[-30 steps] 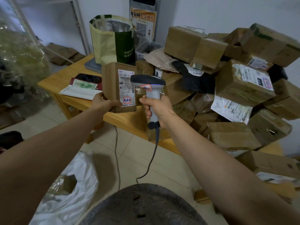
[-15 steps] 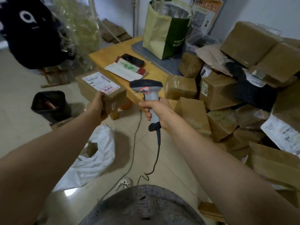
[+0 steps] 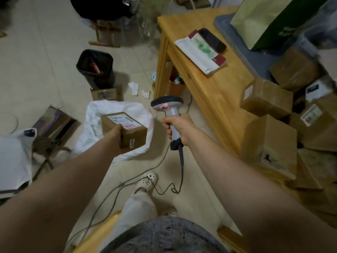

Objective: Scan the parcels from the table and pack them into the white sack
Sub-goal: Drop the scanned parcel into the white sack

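**Parcel (image 3: 127, 131) held over the white sack (image 3: 94, 123)**

The left grip (image 3: 116, 133) clasps the labelled cardboard parcel by its near end, above the crumpled sack on the floor. The right grip (image 3: 179, 127) is wrapped round the scanner (image 3: 168, 107) handle. Beyond, more parcels (image 3: 266, 99) crowd the desk (image 3: 209, 84).

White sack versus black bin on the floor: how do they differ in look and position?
The white sack is pale, soft and crumpled; the black bin is dark, rigid and straight-walled. The sack lies below the parcel that the left hand holds; the bin stands farther off, with something red inside. Both sit on the tiled floor.
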A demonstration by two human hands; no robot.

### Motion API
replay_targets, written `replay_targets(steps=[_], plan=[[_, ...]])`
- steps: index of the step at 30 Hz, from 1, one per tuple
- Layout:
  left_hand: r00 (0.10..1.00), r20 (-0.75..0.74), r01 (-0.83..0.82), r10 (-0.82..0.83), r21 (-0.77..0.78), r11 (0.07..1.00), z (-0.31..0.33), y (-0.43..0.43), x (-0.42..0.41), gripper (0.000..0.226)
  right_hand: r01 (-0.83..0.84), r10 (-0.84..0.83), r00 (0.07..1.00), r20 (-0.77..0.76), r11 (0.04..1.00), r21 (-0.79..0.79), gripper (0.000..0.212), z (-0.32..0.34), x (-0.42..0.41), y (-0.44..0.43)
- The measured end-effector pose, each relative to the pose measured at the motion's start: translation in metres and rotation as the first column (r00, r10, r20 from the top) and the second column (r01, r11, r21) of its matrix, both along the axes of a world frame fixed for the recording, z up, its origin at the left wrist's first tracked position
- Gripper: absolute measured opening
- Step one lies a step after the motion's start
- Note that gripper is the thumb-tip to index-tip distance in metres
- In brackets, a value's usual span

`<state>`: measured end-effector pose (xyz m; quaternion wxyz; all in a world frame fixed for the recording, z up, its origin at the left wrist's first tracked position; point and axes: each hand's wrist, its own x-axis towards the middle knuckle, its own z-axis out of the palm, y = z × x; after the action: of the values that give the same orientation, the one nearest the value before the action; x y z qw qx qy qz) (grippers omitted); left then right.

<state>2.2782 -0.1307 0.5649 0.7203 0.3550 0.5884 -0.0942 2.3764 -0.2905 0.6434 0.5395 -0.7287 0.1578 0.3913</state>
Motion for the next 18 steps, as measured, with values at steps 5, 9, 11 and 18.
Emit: replay_targets(steps=[5,9,11,18], plan=[[0.997,-0.079,0.023,-0.025,-0.03,0.999,-0.026,0.012,-0.016,0.01,-0.072,0.069,0.996,-0.058,0.996,-0.052,0.015,-0.025,-0.004,0.025],[0.998,-0.06,-0.003,0.002,-0.026,1.0,-0.043,0.031,-0.021,0.019,-0.096,0.089,0.991,-0.097,0.993,-0.069,0.013,-0.04,-0.004,0.039],[0.998,-0.067,-0.009,0.009,-0.001,1.0,-0.052,0.039,-0.02,0.023,-0.108,0.099,0.988,-0.116,0.992,-0.073,0.014,-0.049,-0.001,0.046],[0.988,-0.145,-0.053,0.062,0.065,0.996,-0.12,0.066,-0.006,0.038,-0.147,0.129,0.979,-0.156,0.983,-0.111,0.012,-0.121,0.017,0.078]])
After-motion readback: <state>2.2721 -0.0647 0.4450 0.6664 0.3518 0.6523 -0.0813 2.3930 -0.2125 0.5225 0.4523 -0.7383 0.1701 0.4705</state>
